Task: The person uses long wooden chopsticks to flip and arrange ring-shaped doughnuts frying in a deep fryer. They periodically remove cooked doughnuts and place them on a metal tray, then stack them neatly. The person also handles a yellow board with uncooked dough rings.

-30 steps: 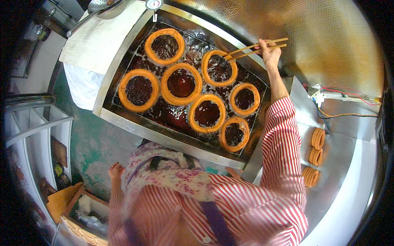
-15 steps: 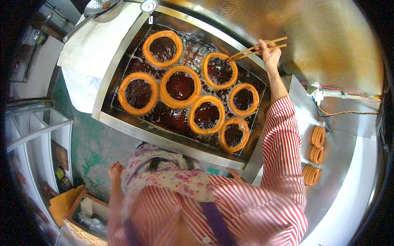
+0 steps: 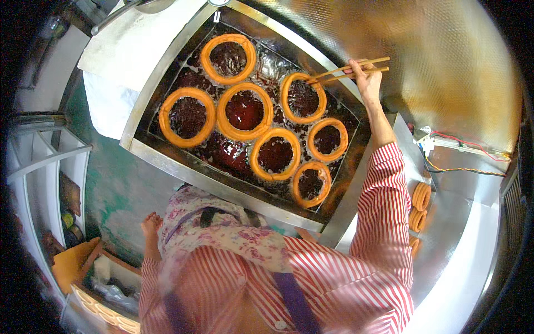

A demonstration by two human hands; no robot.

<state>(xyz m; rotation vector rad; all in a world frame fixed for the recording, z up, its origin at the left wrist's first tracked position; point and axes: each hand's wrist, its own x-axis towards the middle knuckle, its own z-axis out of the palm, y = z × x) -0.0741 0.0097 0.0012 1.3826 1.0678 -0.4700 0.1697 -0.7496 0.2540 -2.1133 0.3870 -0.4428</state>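
Note:
My right hand (image 3: 367, 78) grips a pair of long wooden chopsticks (image 3: 334, 72) over the far right rim of the fryer. Their tips touch the top right edge of an orange-brown dough ring (image 3: 285, 103). That ring floats in dark bubbling oil (image 3: 225, 153) among several others, including a large central ring (image 3: 221, 114) and a smaller ring with a rough edge (image 3: 297, 192). A metal fryer (image 3: 183, 171) holds them all. At my left side, beside the flowered apron (image 3: 233, 234), my left hand (image 3: 151, 224) hangs with fingers loosely curled and nothing visible in them.
Stacked fried rings (image 3: 421, 196) lie on the metal counter to the right, below loose wires (image 3: 464, 147). A white-covered surface (image 3: 125, 50) adjoins the fryer's left. Down at left are a pale shelf (image 3: 47, 158) and an open box (image 3: 119, 267). A dial thermometer (image 3: 218, 2) sits at the far rim.
The view has shifted slightly. The chopsticks stay at the same ring, which sits a little further right. My left hand still hangs low at my side.

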